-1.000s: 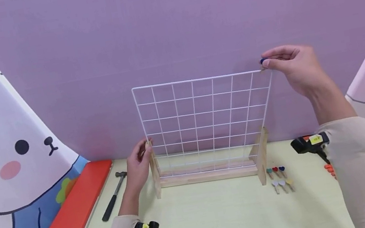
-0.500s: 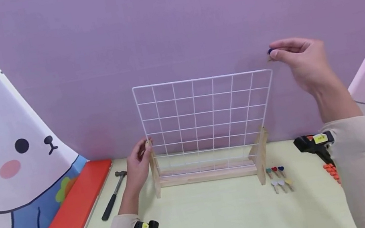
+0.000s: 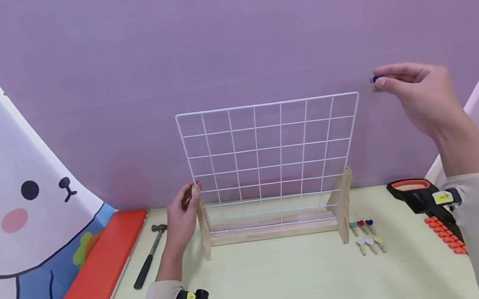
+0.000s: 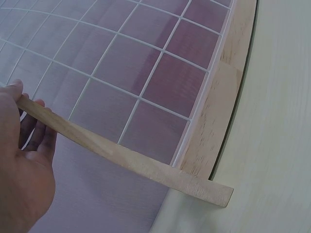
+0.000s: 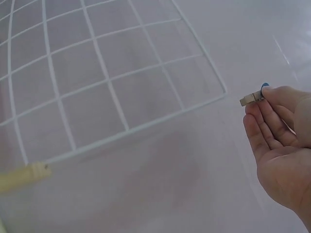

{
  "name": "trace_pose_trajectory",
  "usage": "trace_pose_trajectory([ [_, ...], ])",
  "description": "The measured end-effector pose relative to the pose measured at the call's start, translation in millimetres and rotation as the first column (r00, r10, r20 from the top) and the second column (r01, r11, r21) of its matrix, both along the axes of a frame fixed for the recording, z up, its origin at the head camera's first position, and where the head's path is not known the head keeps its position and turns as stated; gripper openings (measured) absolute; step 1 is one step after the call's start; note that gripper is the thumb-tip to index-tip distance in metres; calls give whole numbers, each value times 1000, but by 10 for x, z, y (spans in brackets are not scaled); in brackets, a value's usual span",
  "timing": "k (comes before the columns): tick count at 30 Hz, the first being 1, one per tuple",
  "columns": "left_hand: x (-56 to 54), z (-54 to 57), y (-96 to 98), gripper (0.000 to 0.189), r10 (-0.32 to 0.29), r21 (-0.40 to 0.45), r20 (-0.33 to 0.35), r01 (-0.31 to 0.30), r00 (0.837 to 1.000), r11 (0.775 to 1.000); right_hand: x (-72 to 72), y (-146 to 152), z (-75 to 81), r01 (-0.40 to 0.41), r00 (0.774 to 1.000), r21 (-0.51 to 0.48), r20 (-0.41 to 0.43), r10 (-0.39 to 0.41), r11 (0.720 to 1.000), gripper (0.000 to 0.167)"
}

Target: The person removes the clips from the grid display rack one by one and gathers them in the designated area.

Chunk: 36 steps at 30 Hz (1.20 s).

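Note:
A white wire grid (image 3: 257, 149) stands upright in a wooden stand (image 3: 273, 231). My left hand (image 3: 181, 216) holds the top of the stand's left upright; in the left wrist view, the thumb and fingers are on opposite sides of this wooden upright (image 4: 131, 160). Off to the right of the grid's top right corner, my right hand (image 3: 432, 94) pinches a small wooden clothespin (image 5: 250, 98) with a blue decoration. A gap separates it from the wire. Several heart-topped clothespins (image 3: 369, 224) lie in two rows by the stand's right foot.
On the left lie a hammer (image 3: 149, 264) and a long red case (image 3: 102, 270). At the right, partly behind my sleeve, is a black and orange tool (image 3: 413, 193) with orange pieces (image 3: 444, 233) beside it. A purple backdrop (image 3: 219, 35) rises behind the table.
One second ago the clothespin was at the grid's top right corner. My right hand has since carried it up and off the wire, then right and lower. The left hand stays put.

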<state>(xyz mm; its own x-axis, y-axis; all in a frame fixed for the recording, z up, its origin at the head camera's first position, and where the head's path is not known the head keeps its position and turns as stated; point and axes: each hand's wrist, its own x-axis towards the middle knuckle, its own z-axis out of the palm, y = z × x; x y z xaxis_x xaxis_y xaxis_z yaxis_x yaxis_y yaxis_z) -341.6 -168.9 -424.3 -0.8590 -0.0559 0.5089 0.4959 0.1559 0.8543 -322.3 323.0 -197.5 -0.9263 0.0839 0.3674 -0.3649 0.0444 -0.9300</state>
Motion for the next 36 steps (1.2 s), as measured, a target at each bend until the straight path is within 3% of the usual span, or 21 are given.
trace_pose_trajectory([
  [4, -14, -4, 1, 42, -4, -6, -8, 4, 1000, 1000, 52, 117, -146, 55, 997, 154, 39, -62, 986, 43],
  [9, -29, -16, 3, 42, -1, -8, -2, 1, 1000, 1000, 83, 246, -341, 43, 998, 184, 46, -52, 982, 44],
  [15, -2, -1, 3, 41, 7, -26, 9, -7, 1000, 1000, 97, 344, -593, 86, 989, 325, 86, -120, 942, 48],
  [21, -17, 5, 8, 38, 8, -22, -7, -8, 1000, 1000, 81, 372, -827, 72, 979, 330, 156, -129, 941, 53],
  [25, -16, 4, 7, 38, -3, -16, -15, 3, 1000, 1000, 77, 398, -993, 61, 971, 372, 193, -142, 926, 56],
  [32, 4, 16, 14, 38, 0, -8, -13, -1, 1000, 1000, 80, 464, -1339, 39, 975, 381, 190, -119, 924, 57],
  [36, 6, 19, 7, 38, -2, -4, -15, 2, 1000, 1000, 104, 497, -1563, 42, 970, 447, 196, -144, 894, 57],
])
